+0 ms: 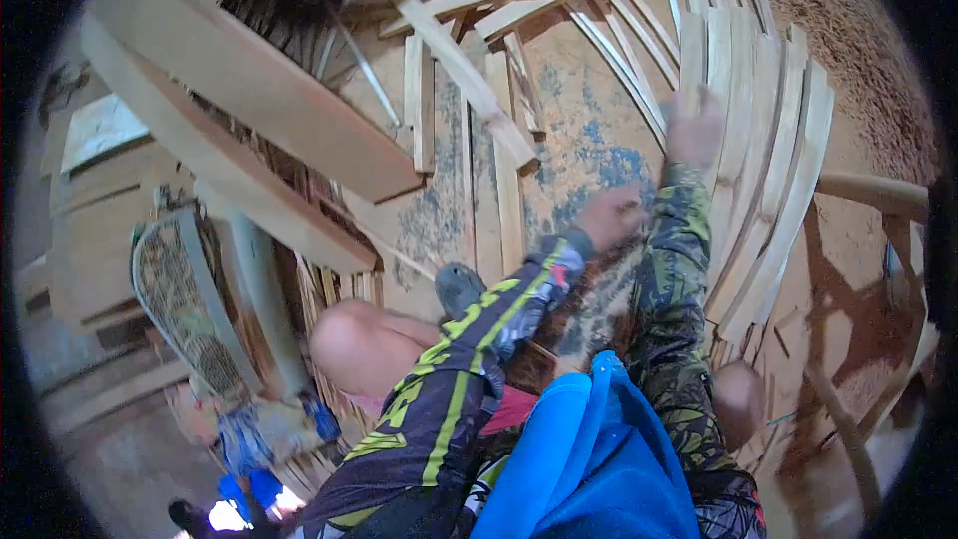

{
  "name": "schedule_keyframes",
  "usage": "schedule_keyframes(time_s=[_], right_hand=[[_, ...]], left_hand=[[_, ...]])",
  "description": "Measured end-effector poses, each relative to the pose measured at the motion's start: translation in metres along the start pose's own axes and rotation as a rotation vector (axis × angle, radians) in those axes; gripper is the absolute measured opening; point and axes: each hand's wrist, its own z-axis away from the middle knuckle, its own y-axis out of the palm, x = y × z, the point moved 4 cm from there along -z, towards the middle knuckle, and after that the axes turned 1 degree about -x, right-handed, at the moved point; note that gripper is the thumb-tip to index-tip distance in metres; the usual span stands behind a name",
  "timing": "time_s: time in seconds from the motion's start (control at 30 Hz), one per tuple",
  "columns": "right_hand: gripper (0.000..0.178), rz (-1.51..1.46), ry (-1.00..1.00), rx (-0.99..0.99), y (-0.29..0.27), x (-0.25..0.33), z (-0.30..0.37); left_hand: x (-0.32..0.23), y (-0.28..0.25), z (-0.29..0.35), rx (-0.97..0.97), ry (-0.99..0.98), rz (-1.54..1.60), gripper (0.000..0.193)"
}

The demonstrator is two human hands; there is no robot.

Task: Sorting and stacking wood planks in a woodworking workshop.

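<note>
So a row of long curved wooden slats (pixel 763 150) is laid out on the right side of the floor (pixel 589 100), side by side, ends not quite lined up. The right-hand grip (pixel 696 127) is placed at the row's left edge, toward the far end, with the outermost slat partly covered by it; whether anything's actually pinched can't be told, too blurry. The left-hand grip (pixel 611 218) is seen loosely curled by the camouflage sleeve (pixel 674 240), left of the slats and apart from them, contents can't be told either. Straight wooden strips (pixel 466 80) are scattered further left
</note>
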Motion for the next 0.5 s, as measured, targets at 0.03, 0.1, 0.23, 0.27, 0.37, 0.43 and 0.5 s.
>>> schedule_keyframes(time_s=[0.03,0.1,0.23,0.27,0.37,0.43,0.5], right_hand=[[0.055,-0.056,0.045,0.093,0.021,0.016,0.017],[0.059,-0.053,0.007,0.297,0.059,0.049,0.057],[0.084,0.112,0.060,0.594,0.118,0.068,0.135],[0.093,0.098,0.154,0.687,0.131,0.082,0.151],[0.109,0.250,0.187,0.726,0.157,0.124,0.167],[0.117,0.380,0.207,0.725,0.175,0.151,0.166],[0.123,0.448,0.221,0.786,0.190,0.157,0.166]], left_hand=[[0.031,-0.037,-0.007,-0.126,-0.132,0.061,0.044],[0.077,-0.128,-0.018,-0.461,-0.056,-0.112,0.039],[0.145,-0.276,-0.046,-0.827,-0.357,-0.526,0.064],[0.166,-0.305,-0.047,-0.743,-0.507,-0.549,0.072],[0.202,-0.352,-0.065,-0.546,-0.740,-0.635,0.092],[0.221,-0.359,-0.076,-0.450,-0.818,-0.692,0.101],[0.249,-0.359,-0.077,-0.368,-0.908,-0.729,0.108]])
